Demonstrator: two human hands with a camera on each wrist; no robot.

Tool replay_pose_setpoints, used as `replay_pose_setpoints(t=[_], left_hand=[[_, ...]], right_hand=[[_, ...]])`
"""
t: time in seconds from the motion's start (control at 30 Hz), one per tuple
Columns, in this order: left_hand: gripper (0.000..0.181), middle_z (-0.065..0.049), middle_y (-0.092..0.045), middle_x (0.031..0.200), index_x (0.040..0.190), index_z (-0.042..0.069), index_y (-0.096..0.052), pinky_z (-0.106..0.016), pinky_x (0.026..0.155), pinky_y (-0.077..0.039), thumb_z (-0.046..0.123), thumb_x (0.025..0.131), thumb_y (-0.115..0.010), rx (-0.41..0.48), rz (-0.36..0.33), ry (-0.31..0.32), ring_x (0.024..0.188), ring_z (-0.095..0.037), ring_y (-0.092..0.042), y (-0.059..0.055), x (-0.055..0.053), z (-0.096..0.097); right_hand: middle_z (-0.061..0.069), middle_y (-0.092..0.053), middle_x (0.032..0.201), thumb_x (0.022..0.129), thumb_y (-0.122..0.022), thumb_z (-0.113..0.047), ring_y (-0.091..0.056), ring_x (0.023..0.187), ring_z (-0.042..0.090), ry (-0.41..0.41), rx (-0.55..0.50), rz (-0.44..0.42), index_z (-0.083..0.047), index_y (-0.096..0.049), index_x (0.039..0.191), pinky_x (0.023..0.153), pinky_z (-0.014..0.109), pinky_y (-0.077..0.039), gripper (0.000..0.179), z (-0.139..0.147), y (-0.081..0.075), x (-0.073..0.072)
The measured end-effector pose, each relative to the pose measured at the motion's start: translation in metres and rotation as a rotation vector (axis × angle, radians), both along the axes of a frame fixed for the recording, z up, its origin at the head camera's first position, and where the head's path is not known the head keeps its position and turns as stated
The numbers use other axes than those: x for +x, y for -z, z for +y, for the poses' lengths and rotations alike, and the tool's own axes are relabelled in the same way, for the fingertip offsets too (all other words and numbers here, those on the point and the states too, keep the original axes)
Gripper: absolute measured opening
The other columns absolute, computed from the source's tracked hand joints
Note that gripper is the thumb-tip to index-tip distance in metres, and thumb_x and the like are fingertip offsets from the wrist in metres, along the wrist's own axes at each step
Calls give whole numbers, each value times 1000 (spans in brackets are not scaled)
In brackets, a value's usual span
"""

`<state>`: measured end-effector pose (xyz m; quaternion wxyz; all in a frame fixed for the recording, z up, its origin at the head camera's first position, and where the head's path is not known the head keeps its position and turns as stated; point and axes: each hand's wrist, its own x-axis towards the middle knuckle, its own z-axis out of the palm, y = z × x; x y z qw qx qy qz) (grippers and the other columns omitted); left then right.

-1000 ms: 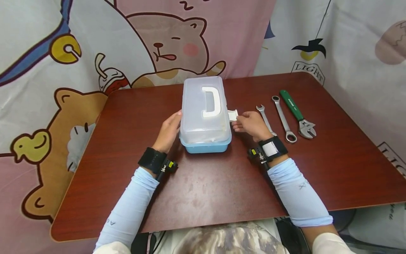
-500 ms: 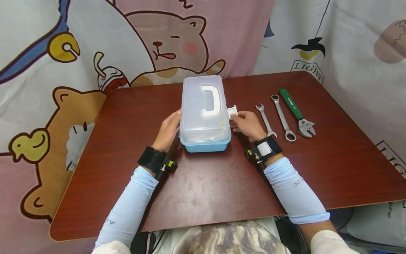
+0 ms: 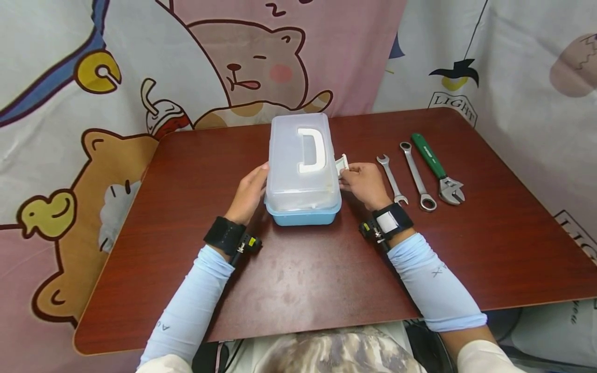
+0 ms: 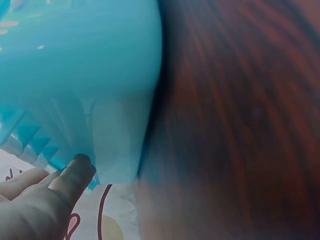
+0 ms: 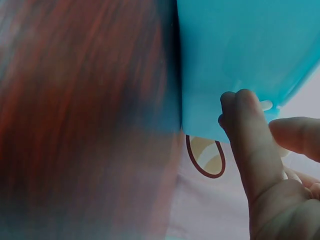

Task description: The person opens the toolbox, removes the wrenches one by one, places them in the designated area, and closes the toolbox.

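Observation:
A tool box with a light blue base and a translucent lid [image 3: 298, 160] stands on the table, lid down. On its top lies a white handle [image 3: 319, 150]. My left hand [image 3: 248, 192] rests on the box's left side; in the left wrist view its straight forefinger touches the blue wall [image 4: 85, 55]. At the right side a white latch [image 3: 342, 163] sticks out, tilted upward. My right hand [image 3: 368, 185] pinches the latch's edge with thumb and forefinger. In the right wrist view the fingers [image 5: 252, 140] lie by the blue side, mostly hiding the latch.
Right of the box lie a small open-end wrench [image 3: 392, 178], a ratchet wrench [image 3: 418, 176] and a green-handled adjustable wrench [image 3: 438, 168]. The brown table [image 3: 308, 290] ends at a cartoon-printed cloth [image 3: 354, 57] behind.
The latch has swung from lying nearly flat outward to a steeper, upward tilt, with my right hand moving slightly leftward. My left hand and the box have stayed put.

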<state>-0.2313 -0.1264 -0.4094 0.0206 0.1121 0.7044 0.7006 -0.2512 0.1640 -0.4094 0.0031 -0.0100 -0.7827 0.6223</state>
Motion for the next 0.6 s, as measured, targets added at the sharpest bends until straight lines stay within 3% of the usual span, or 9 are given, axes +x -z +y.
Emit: replay_pose_setpoints(t=[0.27,0.4,0.6], left_hand=[[56,-8,-43,160,157,3,-41,-43,119,-35,35,111,-44,-12,-1,-3,148,-16,-39,0,0,2],[56,-9,-44,160,157,3,-41,-42,118,-36,36,111,-44,-20,-5,-13,147,-16,-40,1,0,2],[57,-9,-44,160,157,3,-41,-42,119,-36,37,111,-44,-26,-1,-12,148,-16,-39,1,0,2]], right_hand=[[27,-73,109,102,-59,-6,-74,86,18,19,26,69,13,-67,124,81,36,-61,30,2,0,2],[26,-74,107,103,-59,-7,-74,81,13,48,16,93,12,-66,126,78,31,-61,31,4,-2,3],[28,-74,103,102,-61,-7,-74,78,11,51,-9,206,12,-66,126,74,25,-60,31,3,-7,5]])
